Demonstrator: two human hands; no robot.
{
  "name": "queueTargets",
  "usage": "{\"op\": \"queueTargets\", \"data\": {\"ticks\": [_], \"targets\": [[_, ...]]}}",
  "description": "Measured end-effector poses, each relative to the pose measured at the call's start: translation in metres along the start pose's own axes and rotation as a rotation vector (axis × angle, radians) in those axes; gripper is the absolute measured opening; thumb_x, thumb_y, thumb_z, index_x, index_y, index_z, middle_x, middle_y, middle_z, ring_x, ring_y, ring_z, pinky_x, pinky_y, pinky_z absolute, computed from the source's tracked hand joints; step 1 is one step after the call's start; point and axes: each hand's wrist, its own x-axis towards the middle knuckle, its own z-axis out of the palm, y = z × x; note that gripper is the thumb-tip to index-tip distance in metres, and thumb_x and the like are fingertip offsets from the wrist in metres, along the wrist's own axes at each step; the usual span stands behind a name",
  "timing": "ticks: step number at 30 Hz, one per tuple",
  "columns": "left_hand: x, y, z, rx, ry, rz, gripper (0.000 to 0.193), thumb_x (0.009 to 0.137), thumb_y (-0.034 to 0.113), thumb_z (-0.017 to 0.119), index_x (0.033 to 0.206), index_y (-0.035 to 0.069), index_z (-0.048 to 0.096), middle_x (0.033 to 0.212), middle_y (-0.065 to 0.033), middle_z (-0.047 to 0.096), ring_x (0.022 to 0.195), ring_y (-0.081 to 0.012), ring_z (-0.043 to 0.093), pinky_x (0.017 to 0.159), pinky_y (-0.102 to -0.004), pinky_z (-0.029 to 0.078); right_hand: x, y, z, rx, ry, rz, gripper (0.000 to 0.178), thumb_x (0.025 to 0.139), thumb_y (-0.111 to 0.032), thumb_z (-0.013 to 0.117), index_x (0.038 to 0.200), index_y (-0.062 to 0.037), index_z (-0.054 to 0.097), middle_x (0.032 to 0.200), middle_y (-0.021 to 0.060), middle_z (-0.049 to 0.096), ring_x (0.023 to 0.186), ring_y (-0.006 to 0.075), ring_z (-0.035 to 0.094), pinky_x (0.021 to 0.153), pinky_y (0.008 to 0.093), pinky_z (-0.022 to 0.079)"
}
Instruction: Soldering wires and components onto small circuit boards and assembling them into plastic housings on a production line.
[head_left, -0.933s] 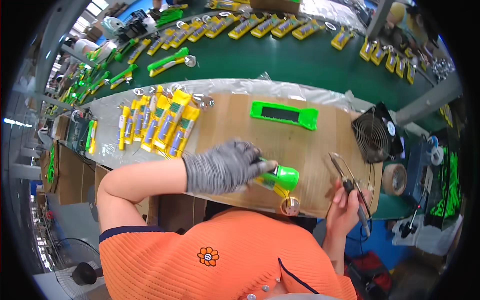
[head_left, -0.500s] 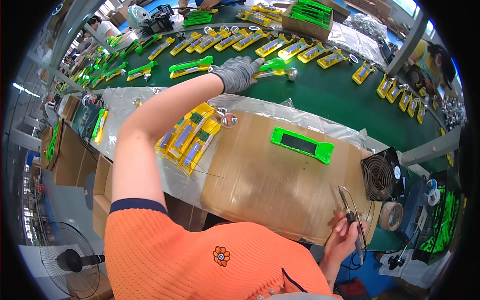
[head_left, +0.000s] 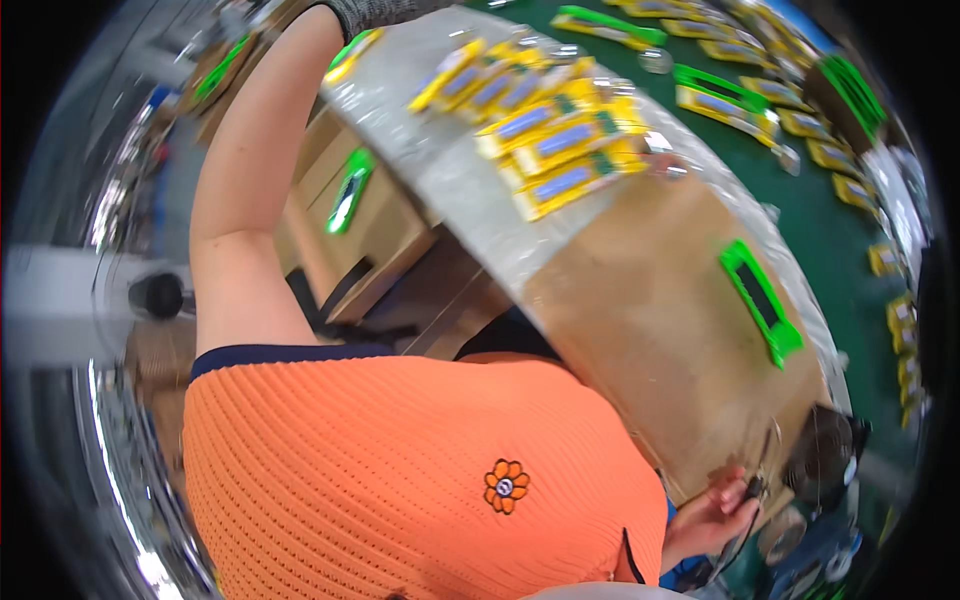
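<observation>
At the top edge, my left hand (head_left: 385,12) in a grey knit glove is partly cut off, its fingers hard to make out. Just below it lies a green and yellow piece (head_left: 355,55); whether they touch I cannot tell. My right hand (head_left: 715,515), bare, holds a soldering iron (head_left: 756,485) by its handle at the lower right. Several yellow casings (head_left: 565,145) with bluish cells and green boards lie bunched on the silvery sheeting (head_left: 430,130). A green casing (head_left: 762,300) with a dark inside rests alone on the brown cardboard (head_left: 650,320).
An open carton (head_left: 400,235) stands below the bench edge, with another green casing (head_left: 350,190) at it. Beyond the bench, a green conveyor belt (head_left: 830,240) carries green and yellow units. A small black fan (head_left: 825,455) stands near my right hand. The picture is smeared by motion.
My view has swung left. My left hand has left the green and yellow unit on the belt and moved to the bench's left end. My right hand still holds the soldering iron.
</observation>
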Motion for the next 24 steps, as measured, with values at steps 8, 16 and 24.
{"op": "queueTargets", "data": {"ticks": [8,16,24], "targets": [[-0.249,-0.082,0.105,-0.052,-0.912,-0.767,0.076,0.087,0.065,0.056,0.130,0.002,0.059,0.119,-0.0193,0.066,0.110,-0.0332,0.064,0.096,-0.0391,0.048,-0.005,-0.004,0.018,-0.223,0.104,-0.019,0.037,0.104,-0.017,0.044,0.068,-0.0093,0.036,0.066,0.0020,0.033,0.069,0.0151,0.041,0.111,0.0399,0.039],[-0.310,-0.086,0.231,-0.361,-0.184,-1.120,0.054,0.067,0.038,0.079,0.105,0.002,0.067,0.092,-0.0165,0.070,0.084,-0.0278,0.069,0.076,-0.0386,0.053,0.000,0.001,-0.001,-0.169,0.034,-0.062,0.036,0.104,-0.019,0.045,0.070,-0.0090,0.038,0.067,0.0010,0.033,0.070,0.0159,0.042,0.111,0.0422,0.038],[-0.220,0.017,0.116,-0.490,0.472,-0.512,0.050,0.080,0.007,0.070,0.128,0.003,0.055,0.109,-0.0125,0.065,0.098,-0.0204,0.061,0.089,-0.0340,0.049,0.004,0.011,-0.010,-0.012,0.004,-0.161,0.021,0.102,-0.013,0.049,0.082,-0.0085,0.047,0.061,-0.0009,0.038,0.061,0.0122,0.045,0.091,0.0404,0.053]]}}
